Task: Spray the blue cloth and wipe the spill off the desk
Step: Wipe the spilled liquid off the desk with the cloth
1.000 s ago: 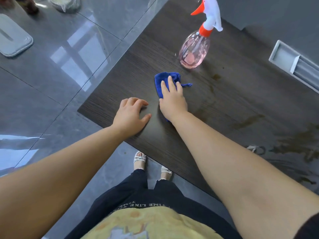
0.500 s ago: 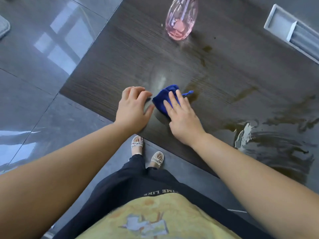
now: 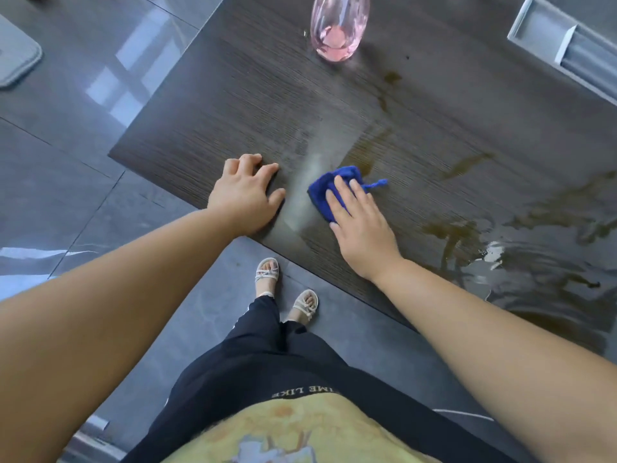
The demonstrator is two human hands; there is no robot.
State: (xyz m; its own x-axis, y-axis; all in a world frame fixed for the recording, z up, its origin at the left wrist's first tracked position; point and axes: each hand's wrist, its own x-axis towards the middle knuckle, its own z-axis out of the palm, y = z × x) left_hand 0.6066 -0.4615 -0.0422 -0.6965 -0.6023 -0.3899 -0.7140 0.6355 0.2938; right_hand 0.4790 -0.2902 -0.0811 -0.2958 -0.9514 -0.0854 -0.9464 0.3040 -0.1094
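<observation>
Right hand (image 3: 362, 225) flat on cloth (image 3: 322, 190), left hand (image 3: 245, 198) loose on desk (image 3: 233, 105); press hard, sweep into spill (image 3: 457, 228).

right hand (image 3: 359, 222) flat, fingers straight, pressing blue cloth (image 3: 323, 192) onto dark desk (image 3: 253, 105) | left hand (image 3: 245, 195) resting at desk edge, fingers bent | brown spill (image 3: 467, 228) right of cloth | pink spray bottle (image 3: 339, 28) upright, far side

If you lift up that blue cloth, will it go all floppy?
Probably floppy: the blue cloth is bunched in folds under the right hand. Likely light, being small, and it should slide easily over the wet desk.
</observation>
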